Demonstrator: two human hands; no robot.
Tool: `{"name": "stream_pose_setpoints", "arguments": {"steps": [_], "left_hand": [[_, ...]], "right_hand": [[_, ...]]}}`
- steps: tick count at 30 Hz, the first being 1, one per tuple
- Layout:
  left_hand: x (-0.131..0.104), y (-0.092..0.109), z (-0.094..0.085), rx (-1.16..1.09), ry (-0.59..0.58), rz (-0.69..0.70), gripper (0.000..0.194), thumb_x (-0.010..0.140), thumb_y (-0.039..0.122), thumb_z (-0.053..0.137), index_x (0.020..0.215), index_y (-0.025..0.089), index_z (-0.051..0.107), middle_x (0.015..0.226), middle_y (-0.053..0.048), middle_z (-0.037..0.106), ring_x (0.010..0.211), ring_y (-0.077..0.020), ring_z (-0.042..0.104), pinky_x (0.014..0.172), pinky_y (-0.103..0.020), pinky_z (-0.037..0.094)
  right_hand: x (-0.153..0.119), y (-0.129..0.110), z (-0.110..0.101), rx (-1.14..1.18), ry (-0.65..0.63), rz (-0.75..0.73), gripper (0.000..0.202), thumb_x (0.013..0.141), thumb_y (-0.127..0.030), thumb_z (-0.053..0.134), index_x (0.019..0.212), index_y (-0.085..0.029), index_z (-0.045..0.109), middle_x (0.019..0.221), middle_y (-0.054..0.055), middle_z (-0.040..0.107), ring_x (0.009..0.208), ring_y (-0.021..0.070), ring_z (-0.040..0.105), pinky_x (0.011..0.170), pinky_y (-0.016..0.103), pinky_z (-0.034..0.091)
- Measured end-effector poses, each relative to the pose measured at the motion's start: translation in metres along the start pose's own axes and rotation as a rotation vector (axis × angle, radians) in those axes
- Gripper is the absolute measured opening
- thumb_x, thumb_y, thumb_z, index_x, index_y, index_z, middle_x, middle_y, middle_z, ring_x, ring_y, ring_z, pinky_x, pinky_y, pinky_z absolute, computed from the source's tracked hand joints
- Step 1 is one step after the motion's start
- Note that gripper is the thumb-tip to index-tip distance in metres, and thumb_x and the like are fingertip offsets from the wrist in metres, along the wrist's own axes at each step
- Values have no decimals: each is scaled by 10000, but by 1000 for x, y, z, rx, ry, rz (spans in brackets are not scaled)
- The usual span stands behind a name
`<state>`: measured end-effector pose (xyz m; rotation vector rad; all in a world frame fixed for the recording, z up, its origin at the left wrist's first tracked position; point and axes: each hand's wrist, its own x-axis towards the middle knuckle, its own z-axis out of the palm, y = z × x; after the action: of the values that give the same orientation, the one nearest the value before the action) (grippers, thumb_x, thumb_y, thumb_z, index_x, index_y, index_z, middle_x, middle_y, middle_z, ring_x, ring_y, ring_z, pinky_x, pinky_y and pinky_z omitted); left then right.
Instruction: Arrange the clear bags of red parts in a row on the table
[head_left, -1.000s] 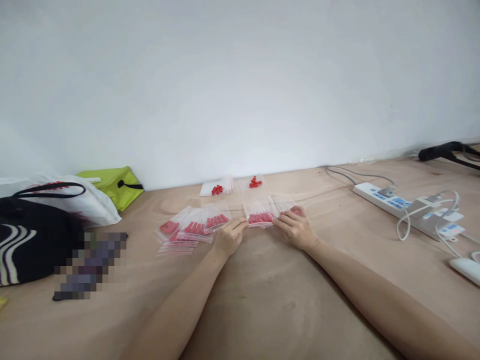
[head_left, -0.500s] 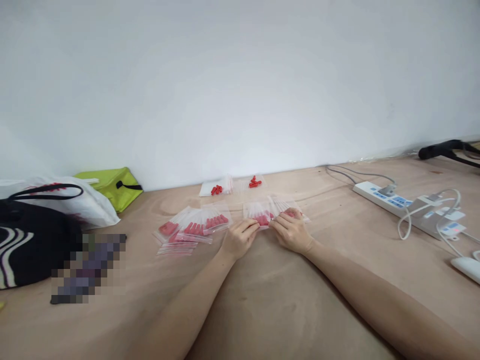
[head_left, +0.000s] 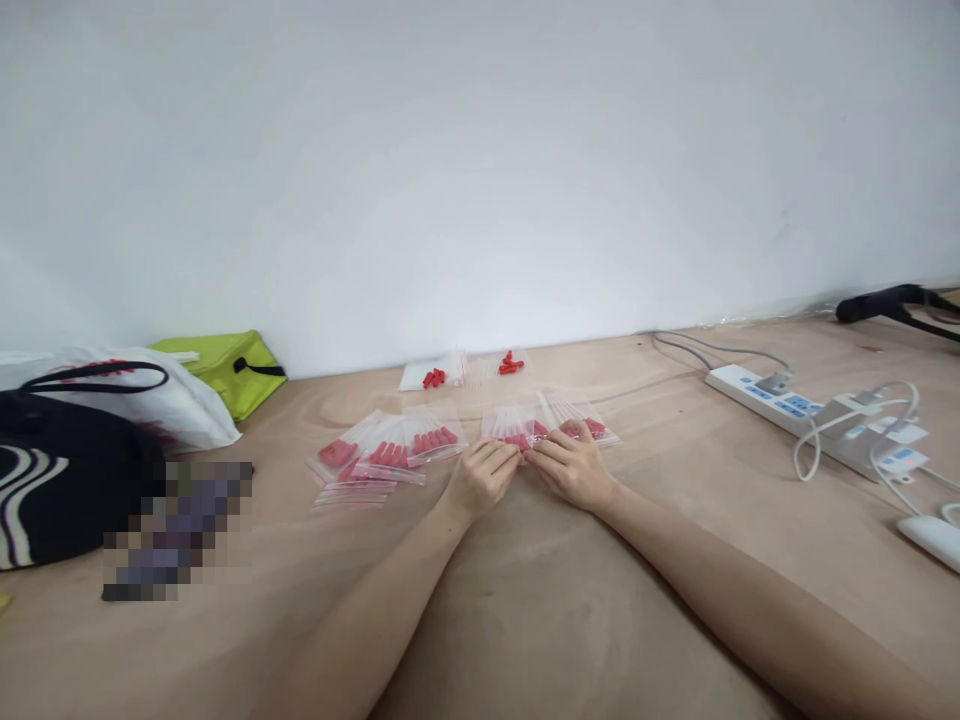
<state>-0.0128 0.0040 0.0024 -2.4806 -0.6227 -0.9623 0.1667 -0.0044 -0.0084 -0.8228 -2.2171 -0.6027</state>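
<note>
Zip bags (head_left: 525, 428) of red pieces lie under both hands' fingertips on the tabletop (head_left: 540, 600). Left hand (head_left: 480, 478) and right hand (head_left: 571, 467) pinch their near edge. More bags (head_left: 386, 450) lie left of them.

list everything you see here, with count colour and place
bag under the hands: one clear zip bag of red pieces, table centre, both hands on its near edge
filled bags: several, clear with red pieces, fanned out left of the hands
more bags: a few, clear, right of the hands
far bags: two, clear with few red pieces, near the wall
green bag: one, lime, far left
white bag: one, left
black striped bag: one, left edge
power strips: two, white, right
table: one, light wood
left hand: one
right hand: one
</note>
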Motion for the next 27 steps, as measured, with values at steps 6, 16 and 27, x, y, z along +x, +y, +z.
{"name": "stream_pose_setpoints", "arguments": {"steps": [6, 16, 27], "left_hand": [[-2, -4, 3, 99, 86, -12, 133, 794, 110, 441, 783, 145, 569, 759, -40, 623, 738, -140, 565, 737, -305, 451], [-3, -19, -7, 273, 21, -29, 156, 815, 129, 413, 725, 156, 538, 712, -36, 587, 718, -149, 538, 684, -289, 429], [-9, -21, -4, 292, -103, -96, 243, 849, 175, 358, 688, 154, 539, 645, -30, 566, 627, -140, 504, 612, -268, 366]], "right_hand": [[3, -2, 2, 15, 68, 58, 182, 824, -123, 401, 803, -182, 571, 696, 7, 576, 689, 134, 471, 760, 336, 238], [2, 2, 1, 74, 101, 129, 203, 804, -91, 384, 732, -177, 554, 673, -4, 562, 648, 115, 473, 812, 340, 227], [-10, 30, -9, 27, 55, 106, 248, 846, -124, 349, 710, -192, 545, 661, -21, 566, 660, 101, 493, 883, 351, 183]]}}
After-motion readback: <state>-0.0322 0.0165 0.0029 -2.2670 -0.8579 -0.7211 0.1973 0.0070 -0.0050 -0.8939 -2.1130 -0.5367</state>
